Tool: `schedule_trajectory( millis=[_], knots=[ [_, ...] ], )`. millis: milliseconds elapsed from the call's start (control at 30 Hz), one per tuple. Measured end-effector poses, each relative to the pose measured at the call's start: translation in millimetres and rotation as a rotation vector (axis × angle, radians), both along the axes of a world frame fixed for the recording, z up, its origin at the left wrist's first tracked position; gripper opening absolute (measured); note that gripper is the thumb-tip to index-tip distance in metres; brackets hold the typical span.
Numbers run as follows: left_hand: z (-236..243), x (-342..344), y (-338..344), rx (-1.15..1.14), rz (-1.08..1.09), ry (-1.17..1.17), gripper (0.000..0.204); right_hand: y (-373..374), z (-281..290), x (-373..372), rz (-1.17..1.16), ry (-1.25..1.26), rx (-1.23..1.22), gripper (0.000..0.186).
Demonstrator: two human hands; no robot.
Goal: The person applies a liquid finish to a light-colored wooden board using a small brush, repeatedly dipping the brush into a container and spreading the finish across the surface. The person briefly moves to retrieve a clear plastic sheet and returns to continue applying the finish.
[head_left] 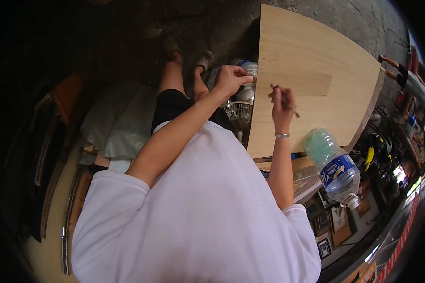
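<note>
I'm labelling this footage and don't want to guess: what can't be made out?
Head view: what kind of thing the thin stick is; the right hand covers its middle.
Head view: whether the left hand holds anything at the edge of the wooden board; its own fingers hide this.
Head view: the right side of the fan, hidden by the board.

Grey floor (368, 23), seemingly concrete

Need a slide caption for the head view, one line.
Right hand holding a thin stick over a wooden board, left hand near its edge.
</note>
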State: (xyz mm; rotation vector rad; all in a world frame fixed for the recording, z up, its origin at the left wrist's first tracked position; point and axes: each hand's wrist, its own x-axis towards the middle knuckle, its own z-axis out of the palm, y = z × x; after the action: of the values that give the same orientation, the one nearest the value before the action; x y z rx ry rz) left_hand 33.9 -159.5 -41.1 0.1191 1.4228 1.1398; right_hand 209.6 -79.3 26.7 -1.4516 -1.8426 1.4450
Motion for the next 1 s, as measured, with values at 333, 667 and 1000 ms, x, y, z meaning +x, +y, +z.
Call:
schedule_trajectory(
  millis=[333,667,1000],
  knots=[
    [-21,-37,-23,0.018,0.001,-0.067,0.024,42,-50,-13,-0.22,0.284,-0.119,0.013],
    [-5,8,8,-0.156,0.053,0.153,0.025,38,-33,-44,0.169,-0.062,0.084,0.009],
    [-2,16,12,-0.209,0.033,0.244,0.025,43,-20,-65,0.291,-0.1,0.197,0.01]
  ],
)
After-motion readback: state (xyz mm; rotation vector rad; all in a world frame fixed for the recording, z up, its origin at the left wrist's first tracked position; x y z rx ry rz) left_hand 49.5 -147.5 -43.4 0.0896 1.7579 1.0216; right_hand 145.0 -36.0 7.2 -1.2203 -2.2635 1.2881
